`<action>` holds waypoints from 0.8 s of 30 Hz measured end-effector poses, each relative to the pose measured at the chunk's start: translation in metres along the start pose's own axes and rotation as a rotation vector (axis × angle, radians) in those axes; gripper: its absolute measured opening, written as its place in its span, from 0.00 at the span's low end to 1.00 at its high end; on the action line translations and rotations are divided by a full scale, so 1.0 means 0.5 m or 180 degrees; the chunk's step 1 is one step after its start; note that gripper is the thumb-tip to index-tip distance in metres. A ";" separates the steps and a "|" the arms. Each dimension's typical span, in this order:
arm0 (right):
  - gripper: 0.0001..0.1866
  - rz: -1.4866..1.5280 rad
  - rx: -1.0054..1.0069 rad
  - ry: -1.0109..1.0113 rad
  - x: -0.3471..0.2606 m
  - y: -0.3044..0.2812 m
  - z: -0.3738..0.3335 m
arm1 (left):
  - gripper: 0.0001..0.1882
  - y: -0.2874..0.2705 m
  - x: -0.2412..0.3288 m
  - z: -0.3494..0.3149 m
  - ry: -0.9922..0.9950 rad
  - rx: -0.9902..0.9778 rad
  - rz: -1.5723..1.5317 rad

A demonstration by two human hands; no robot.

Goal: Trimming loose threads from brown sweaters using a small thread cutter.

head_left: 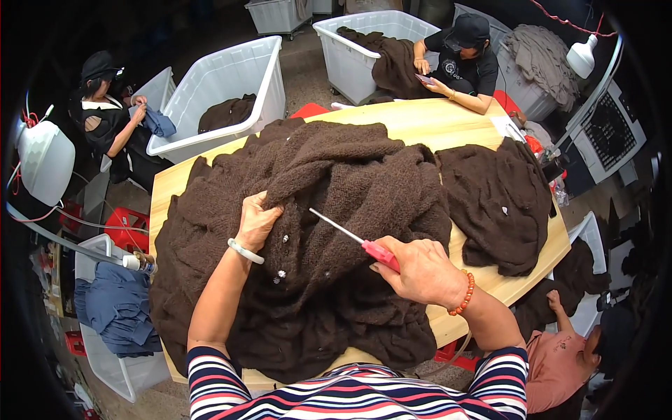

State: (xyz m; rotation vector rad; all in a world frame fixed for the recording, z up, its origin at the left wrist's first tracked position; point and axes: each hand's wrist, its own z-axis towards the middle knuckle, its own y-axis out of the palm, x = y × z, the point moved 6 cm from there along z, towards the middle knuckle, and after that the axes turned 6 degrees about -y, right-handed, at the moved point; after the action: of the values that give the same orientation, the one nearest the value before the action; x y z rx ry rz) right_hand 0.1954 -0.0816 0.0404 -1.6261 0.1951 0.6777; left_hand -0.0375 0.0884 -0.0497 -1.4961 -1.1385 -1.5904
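A large heap of dark brown knit fabric [350, 182] spreads over the table before me. My left hand [257, 222] is closed on a raised fold of it. In my right hand [428, 273] is a red-handled tool with a thin metal shaft [344, 232]. The shaft points up and left over the knit, its tip a little right of my left fingers. Whether the tip touches the fabric I cannot tell. Small white bits [280, 276] dot the knit below my left hand. A second brown knit piece [498, 206] lies to the right.
The pale wooden table [420, 115] shows along its far edge. White bins [231, 77] with fabric stand beyond and beside it. Blue garments [119, 308] fill one at left. Lamps [582, 57] flank the table. Three other people sit around: far left, far right [465, 59], near right.
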 end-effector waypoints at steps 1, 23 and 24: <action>0.16 -0.0022 -0.0055 -0.0061 -0.001 0.009 0.001 | 0.12 0.006 0.000 0.001 0.0003 -0.0023 -0.0012; 0.16 0.0065 -0.0427 0.0005 -0.022 0.015 -0.056 | 0.14 0.020 -0.011 -0.038 -0.0264 0.0422 0.0356; 0.17 0.0218 -0.0493 -0.0050 -0.025 0.019 -0.062 | 0.14 0.002 -0.018 -0.049 -0.0313 0.0549 0.0681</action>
State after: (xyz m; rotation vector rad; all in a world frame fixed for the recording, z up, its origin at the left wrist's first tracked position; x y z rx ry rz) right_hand 0.1901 -0.1161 0.0398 -1.7680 0.1913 0.7736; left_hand -0.0454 0.0649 -0.0577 -1.5385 -1.0989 -1.2557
